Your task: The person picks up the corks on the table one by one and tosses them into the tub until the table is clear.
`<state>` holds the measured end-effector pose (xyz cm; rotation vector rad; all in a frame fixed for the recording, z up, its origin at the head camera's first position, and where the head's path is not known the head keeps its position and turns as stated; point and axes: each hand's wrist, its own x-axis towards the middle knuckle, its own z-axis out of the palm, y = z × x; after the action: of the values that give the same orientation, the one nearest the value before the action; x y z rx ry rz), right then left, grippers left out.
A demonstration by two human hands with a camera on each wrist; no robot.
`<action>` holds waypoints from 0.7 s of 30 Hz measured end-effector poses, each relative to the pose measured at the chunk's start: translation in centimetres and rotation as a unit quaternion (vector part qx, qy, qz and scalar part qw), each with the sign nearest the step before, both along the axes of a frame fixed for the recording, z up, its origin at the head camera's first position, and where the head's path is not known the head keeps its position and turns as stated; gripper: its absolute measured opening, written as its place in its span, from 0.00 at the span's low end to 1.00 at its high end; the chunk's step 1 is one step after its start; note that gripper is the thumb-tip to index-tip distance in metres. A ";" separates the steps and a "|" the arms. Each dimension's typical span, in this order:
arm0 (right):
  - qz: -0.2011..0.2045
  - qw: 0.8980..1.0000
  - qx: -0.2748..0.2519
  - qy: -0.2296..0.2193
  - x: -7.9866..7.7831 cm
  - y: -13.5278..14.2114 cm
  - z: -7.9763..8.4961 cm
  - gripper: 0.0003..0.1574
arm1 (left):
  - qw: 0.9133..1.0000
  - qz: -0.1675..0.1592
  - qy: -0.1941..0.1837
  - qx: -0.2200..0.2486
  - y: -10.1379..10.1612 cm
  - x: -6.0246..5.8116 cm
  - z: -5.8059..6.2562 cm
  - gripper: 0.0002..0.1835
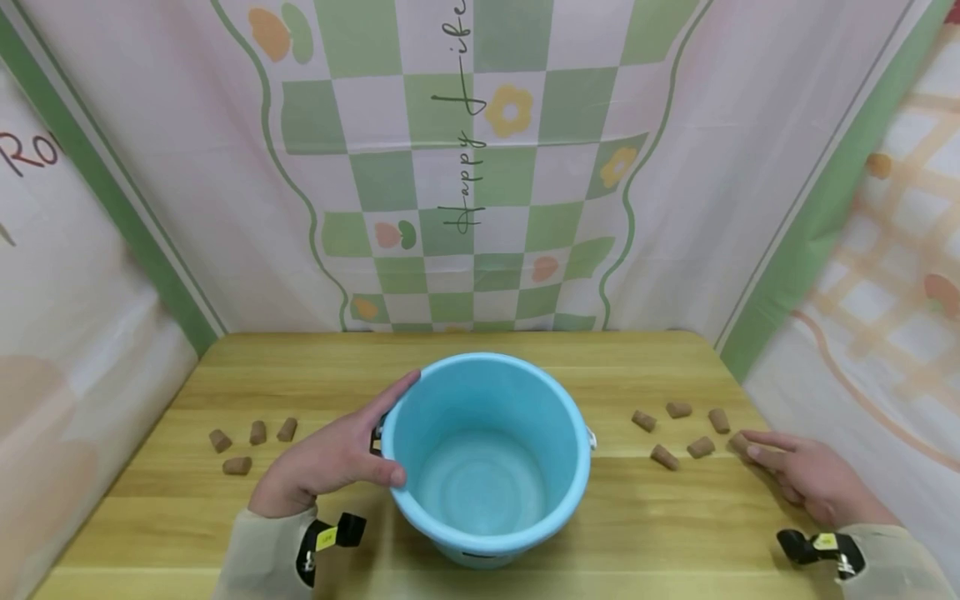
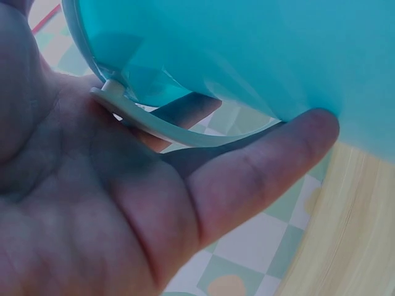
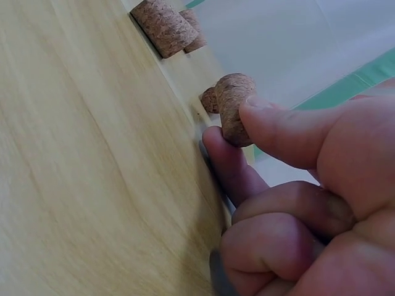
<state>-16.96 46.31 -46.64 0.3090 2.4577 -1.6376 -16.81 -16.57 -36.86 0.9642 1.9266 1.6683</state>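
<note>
A light blue bucket [image 1: 480, 400] stands upright on the table, and its inside shows no contents. My left hand [image 1: 333, 454] holds it by its left side, thumb at the rim and fingers spread along the outer wall. The pale bucket handle [image 2: 179, 137] hangs between palm and wall in the left wrist view. At the table's right side, my right hand [image 1: 813, 479] pinches a brown cork [image 3: 233, 102] between thumb and index finger, close over the tabletop. Its other fingers are curled. Several more corks [image 1: 701, 447] lie just left of that hand.
Another loose group of corks [image 1: 258, 432] lies left of the bucket, beyond my left forearm. The wooden table [image 1: 622, 367] ends at a checkered curtain [image 1: 510, 179] behind and pale curtains at both sides.
</note>
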 end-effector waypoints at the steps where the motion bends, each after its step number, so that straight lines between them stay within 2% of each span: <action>1: 0.002 1.000 0.001 -0.002 0.0 0.0 0.0 0.16 | 1.000 0.001 -0.002 -0.002 0.0 0.0 0.0 0.57; 11: 0.002 1.000 -0.003 -0.013 0.0 -0.1 0.2 0.12 | 1.000 0.009 -0.004 -0.012 -0.1 0.1 0.0 0.57; 21: 0.004 0.999 -0.017 -0.027 -0.2 0.3 0.1 0.13 | 1.000 0.010 -0.010 -0.014 -0.1 0.2 0.0 0.58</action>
<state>-17.16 46.58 -46.58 0.3326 2.3864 -1.6440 -16.59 -16.69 -36.83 0.9173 1.9486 1.6510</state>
